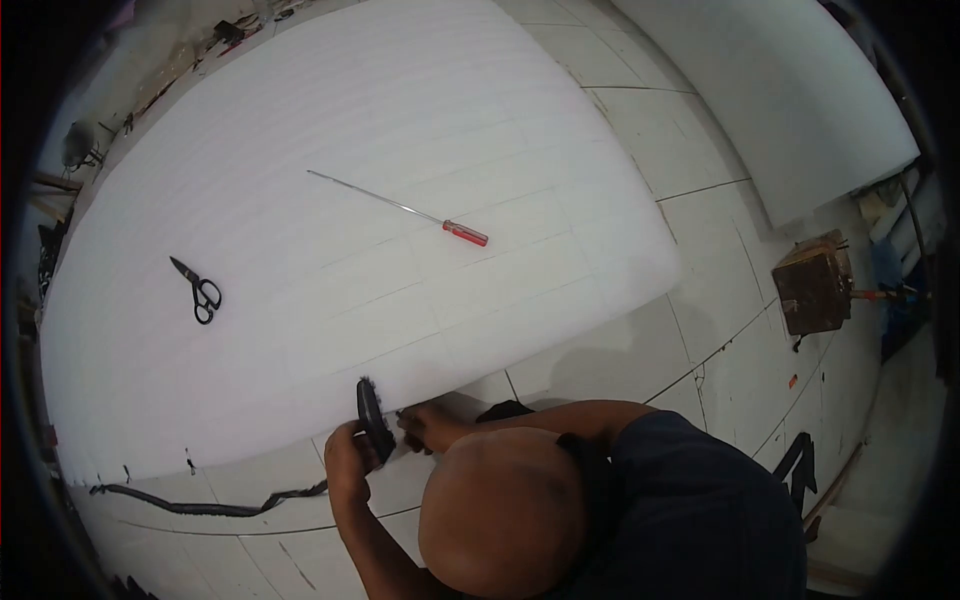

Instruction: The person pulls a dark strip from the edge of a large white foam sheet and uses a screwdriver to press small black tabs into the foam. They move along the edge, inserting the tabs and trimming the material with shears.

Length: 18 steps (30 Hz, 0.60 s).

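My left hand (348,460) is wrapped around a black, elongated piece (371,412), which stands against the near edge of a large white foam-like slab (470,90). A long black strip (215,508) trails along the floor to this hand; whether the two are joined is hidden. Close by on the right, my right hand (428,427) has its fingers curled at the slab's edge, and what they grip is too dark to make out. On the slab lie black-handled scissors (200,293) and a screwdriver (463,232) with a red handle and a long shaft.
A second white slab (790,90) lies at the upper right. Below it, a brown block (812,285) sits on the tiled floor (620,345). Another black strip (797,470) is at the lower right. Small dark marks or clips show along the slab's near-left edge.
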Each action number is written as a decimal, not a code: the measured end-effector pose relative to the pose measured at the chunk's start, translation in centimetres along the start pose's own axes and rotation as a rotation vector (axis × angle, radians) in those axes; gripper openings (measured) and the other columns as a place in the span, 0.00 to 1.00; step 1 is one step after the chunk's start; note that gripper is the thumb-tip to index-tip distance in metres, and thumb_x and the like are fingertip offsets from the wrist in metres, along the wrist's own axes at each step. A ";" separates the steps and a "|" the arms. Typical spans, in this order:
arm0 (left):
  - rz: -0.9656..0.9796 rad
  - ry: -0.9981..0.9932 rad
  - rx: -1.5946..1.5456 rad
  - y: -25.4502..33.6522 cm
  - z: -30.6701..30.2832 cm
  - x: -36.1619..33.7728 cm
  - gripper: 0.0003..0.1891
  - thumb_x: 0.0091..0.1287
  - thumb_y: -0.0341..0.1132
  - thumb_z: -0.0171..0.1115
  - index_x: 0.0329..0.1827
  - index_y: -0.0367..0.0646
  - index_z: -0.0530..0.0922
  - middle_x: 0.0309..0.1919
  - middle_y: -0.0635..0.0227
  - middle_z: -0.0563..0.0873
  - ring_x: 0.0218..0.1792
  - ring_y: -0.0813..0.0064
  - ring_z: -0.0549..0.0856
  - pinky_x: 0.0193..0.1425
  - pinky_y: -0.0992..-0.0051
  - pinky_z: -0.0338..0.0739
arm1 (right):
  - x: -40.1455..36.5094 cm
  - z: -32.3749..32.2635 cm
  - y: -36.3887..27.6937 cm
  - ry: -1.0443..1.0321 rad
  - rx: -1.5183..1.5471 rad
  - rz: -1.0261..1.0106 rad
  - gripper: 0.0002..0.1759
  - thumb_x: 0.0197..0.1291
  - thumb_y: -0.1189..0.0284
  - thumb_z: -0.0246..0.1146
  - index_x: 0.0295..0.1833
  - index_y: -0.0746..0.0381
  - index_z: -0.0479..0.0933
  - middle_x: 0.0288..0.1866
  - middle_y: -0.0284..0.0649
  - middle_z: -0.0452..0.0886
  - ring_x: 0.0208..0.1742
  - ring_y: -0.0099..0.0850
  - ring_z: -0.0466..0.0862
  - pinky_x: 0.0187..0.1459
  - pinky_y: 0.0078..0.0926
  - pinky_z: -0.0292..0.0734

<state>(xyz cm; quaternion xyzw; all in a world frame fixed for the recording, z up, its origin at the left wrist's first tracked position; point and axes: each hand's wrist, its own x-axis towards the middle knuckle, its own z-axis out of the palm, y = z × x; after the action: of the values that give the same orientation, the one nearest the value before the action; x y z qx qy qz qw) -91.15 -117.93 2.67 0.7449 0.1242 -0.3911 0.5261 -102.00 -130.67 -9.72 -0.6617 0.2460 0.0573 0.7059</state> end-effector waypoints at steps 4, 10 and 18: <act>-0.090 -0.059 -0.197 2.0 1.8 -1.9 0.24 0.74 0.53 0.54 0.44 0.37 0.80 0.27 0.63 0.84 0.26 0.70 0.84 0.32 0.67 0.79 | -1.9 -1.6 -2.6 -0.273 -0.494 -0.013 0.13 0.72 0.66 0.54 0.45 0.64 0.78 0.35 0.55 0.84 0.37 0.49 0.86 0.47 0.47 0.79; 0.624 0.426 0.677 3.4 4.9 -3.2 0.14 0.73 0.41 0.62 0.40 0.36 0.80 0.32 0.54 0.86 0.36 0.52 0.86 0.43 0.57 0.78 | -1.7 -1.5 -2.8 -0.401 -0.936 -0.128 0.12 0.67 0.73 0.51 0.43 0.66 0.79 0.44 0.54 0.85 0.43 0.54 0.87 0.47 0.53 0.80; 0.530 0.086 0.451 0.7 1.9 -1.0 0.18 0.72 0.42 0.62 0.50 0.34 0.84 0.38 0.54 0.88 0.40 0.63 0.87 0.47 0.66 0.78 | -1.0 -4.9 -16.6 -0.654 -1.152 -0.476 0.09 0.59 0.76 0.58 0.36 0.70 0.82 0.36 0.56 0.86 0.39 0.50 0.88 0.41 0.48 0.83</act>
<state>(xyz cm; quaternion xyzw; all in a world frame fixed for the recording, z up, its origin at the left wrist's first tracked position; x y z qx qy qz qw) -92.26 -119.70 3.64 0.8646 -0.1409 -0.2266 0.4258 -97.46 -137.13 5.76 -0.9150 -0.1997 0.2185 0.2741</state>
